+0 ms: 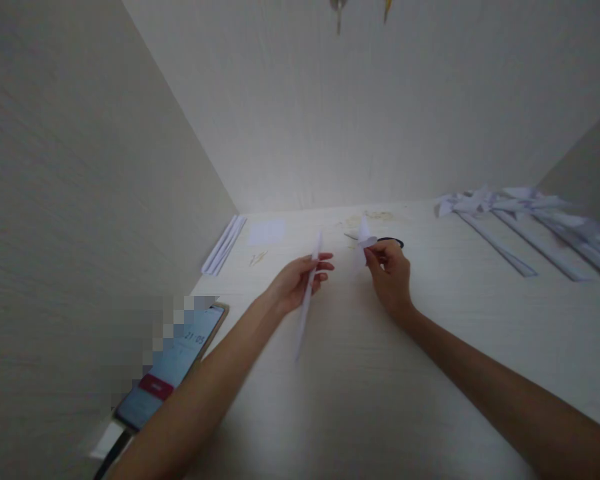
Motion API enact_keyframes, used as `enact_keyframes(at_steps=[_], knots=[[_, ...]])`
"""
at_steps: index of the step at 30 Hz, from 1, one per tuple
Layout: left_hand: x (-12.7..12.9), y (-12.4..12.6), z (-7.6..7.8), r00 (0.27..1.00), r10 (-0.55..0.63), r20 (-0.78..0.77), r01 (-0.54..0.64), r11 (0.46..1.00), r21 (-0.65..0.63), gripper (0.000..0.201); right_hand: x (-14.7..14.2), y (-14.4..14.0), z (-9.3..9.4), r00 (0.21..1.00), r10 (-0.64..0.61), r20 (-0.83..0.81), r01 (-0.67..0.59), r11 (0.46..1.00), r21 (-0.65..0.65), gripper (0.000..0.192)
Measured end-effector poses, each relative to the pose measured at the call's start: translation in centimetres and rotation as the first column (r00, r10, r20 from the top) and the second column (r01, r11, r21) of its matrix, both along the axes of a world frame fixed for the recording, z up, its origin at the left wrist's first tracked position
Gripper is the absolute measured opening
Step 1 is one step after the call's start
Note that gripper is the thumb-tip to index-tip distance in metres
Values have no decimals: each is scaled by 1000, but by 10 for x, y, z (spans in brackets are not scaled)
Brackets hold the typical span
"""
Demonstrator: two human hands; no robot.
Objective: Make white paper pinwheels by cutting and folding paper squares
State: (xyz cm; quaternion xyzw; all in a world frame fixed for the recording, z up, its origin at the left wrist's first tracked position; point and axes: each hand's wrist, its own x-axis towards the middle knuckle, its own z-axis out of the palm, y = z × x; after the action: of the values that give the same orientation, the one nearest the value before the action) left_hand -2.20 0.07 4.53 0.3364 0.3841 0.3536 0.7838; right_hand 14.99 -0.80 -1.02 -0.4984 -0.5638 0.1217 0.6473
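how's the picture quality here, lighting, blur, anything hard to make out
Head view: dim, greyish light, the near part of the table in soft shadow; head view: the paper piece at the right hand has soft, washed-out edges; head view: blocky pixelation along the left edge of the phone.

The upper half of the frame is filled by a pale, faintly streaked back wall (300, 120), flanked at left by a greyer side wall (80, 167) and at right by a shadowed panel (593, 150). Below, a whitish, fine-grained tabletop (340, 400) is dimly lit.
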Motion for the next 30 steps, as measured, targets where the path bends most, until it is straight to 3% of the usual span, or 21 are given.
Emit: enact_keyframes(at_steps=[3, 8, 13, 17, 20, 24, 30], knots=[[4, -12, -14, 998, -34, 57, 33, 999, 7, 32, 0, 0, 0, 1000, 10, -14, -10, 1000, -16, 4], [8, -12, -24, 989, -24, 144, 22, 1000, 17, 41, -1, -2, 3, 1000, 21, 5, -21, 999, -34, 5], [13, -4, -32, 972, 8, 233, -21, 998, 51, 20, -2, -3, 5, 999, 41, 18, -40, 998, -52, 5], [11, -1, -35, 966, 100, 236, -130, 985, 115, 21, -4, -5, 7, 998, 58, 27, -56, 995, -78, 6], [9, 0, -35, 960, 156, 233, -180, 980, 85, 19, -5, -5, 7, 997, 76, 14, -74, 993, -92, 5], [9, 0, -35, 955, 138, 262, -146, 989, 12, 15, -4, -4, 5, 996, 89, 2, -88, 992, -91, 5], [9, -3, -33, 967, 108, 233, -117, 993, 25, 7, -6, -7, 7, 988, 119, 96, -114, 992, -58, 8]])
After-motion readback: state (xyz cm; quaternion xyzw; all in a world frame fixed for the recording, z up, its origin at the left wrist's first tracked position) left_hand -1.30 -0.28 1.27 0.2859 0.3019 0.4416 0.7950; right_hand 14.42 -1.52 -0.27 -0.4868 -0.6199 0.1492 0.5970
